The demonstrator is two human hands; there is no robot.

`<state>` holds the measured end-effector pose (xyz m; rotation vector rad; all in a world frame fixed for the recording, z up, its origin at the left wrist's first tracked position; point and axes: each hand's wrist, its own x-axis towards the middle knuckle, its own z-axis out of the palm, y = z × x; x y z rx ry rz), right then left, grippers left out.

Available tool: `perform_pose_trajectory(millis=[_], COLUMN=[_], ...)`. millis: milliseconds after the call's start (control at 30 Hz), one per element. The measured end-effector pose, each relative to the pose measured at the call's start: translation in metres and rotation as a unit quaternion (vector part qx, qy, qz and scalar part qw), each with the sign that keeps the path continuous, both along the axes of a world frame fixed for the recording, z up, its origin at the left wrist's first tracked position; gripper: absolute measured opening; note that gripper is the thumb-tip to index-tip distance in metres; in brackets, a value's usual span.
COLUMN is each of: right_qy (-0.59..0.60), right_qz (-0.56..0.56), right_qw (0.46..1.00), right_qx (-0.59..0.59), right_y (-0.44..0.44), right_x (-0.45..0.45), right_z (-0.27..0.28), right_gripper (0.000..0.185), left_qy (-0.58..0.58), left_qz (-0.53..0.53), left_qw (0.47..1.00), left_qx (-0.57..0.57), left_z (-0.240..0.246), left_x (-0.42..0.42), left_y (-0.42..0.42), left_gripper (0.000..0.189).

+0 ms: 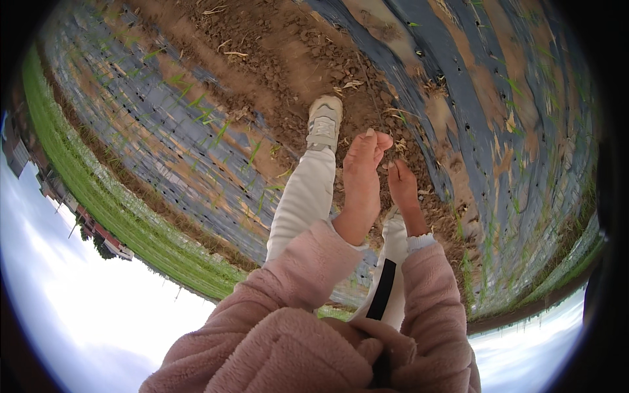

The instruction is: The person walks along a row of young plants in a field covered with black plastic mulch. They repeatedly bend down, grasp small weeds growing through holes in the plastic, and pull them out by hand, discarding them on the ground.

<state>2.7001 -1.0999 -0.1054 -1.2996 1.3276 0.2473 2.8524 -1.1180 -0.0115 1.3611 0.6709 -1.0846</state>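
Note:
My left hand [364, 164] is held out in front of my body, its fingers curled in and the thumb pressed along them. Close beside it on the right, and apart from it, is my right hand [404, 182], with the thumb against the bent fingers. No object shows in either hand; the insides of both are hidden. Pink fleece sleeves [314, 265] cover both forearms. Below the hands lies a strip of brown clod soil [275, 54]. My light shoe [324, 123] stands on it, at the end of a white trouser leg [304, 196].
Dark plastic mulch film [444, 54] with holes and patches of soil covers the beds to the right. More film [142, 110] lies left, with thin green seedlings [196, 103]. Dry stalks [237, 53] litter the furrow. Beyond are a green strip [123, 196] and buildings [108, 240].

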Motion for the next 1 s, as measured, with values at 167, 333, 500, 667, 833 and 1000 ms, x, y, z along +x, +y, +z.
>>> perform_pose_trajectory(millis=[167,333,500,667,833,1000], right_qy=[-0.029,-0.032,-0.036,-0.028,-0.014,-0.043], right_qz=[-0.178,-0.167,-0.153,-0.228,-0.217,-0.197], right_qw=[0.954,0.955,0.955,0.935,0.938,0.936], right_qx=[0.24,0.243,0.252,0.271,0.271,0.288], right_y=[-0.006,-0.01,-0.012,-0.024,-0.026,-0.023], right_x=[0.006,0.009,0.011,0.018,0.018,0.024], right_z=[0.011,0.014,0.012,0.005,0.01,0.007], right_gripper=[0.024,0.023,0.024,0.026,0.026,0.022], left_qy=[0.004,0.009,0.01,0.009,0.01,0.026], left_qz=[0.008,0.006,0.028,0.022,0.017,0.018], left_qw=[1.0,1.0,0.999,0.999,0.999,0.999], left_qx=[-0.003,-0.001,-0.022,-0.029,-0.025,-0.025], left_z=[0.001,0.003,0.001,0.002,0.003,0.006], left_x=[0.003,0.004,0.002,0.002,0.002,0.003], left_y=[0.0,0.001,0.002,0.003,0.002,0.002], left_gripper=[0.024,0.024,0.024,0.023,0.024,0.025])
